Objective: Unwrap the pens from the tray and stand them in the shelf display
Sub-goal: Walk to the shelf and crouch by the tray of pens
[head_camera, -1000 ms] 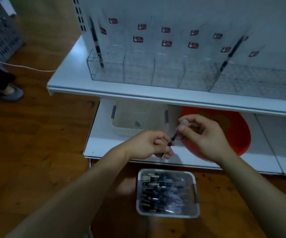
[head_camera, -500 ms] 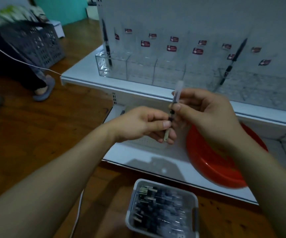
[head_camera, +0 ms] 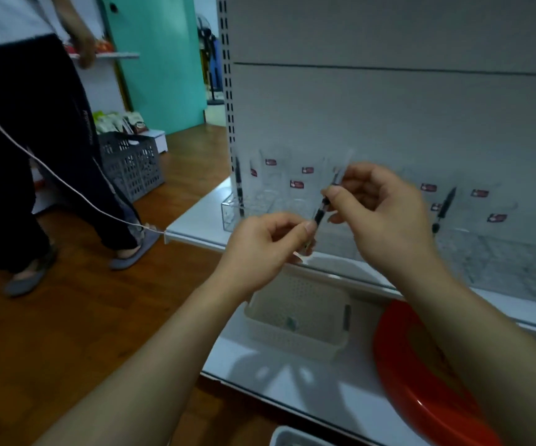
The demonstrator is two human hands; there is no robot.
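Observation:
Between my hands is a black pen (head_camera: 320, 212) in a clear wrapper, held slanted in front of the shelf. My left hand (head_camera: 270, 244) pinches its lower end. My right hand (head_camera: 376, 204) pinches the upper part, with clear wrapper sticking up above the fingers. Behind them stands the clear acrylic display (head_camera: 253, 201) with red labels; one pen (head_camera: 238, 185) stands in its left compartment and another pen (head_camera: 443, 209) leans further right. Only a corner of the grey pen tray (head_camera: 292, 439) shows at the bottom edge.
A cream perforated basket (head_camera: 295, 336) and a red basin (head_camera: 421, 381) sit on the lower white shelf (head_camera: 292, 381). A person (head_camera: 35, 140) in dark trousers stands at left on the wooden floor, near a grey crate (head_camera: 131, 162). A white cable (head_camera: 67, 191) runs to the shelf edge.
My head and both hands have lifted, so the pen is now level with the display and the tray has nearly dropped out of view. The person at left has stepped closer.

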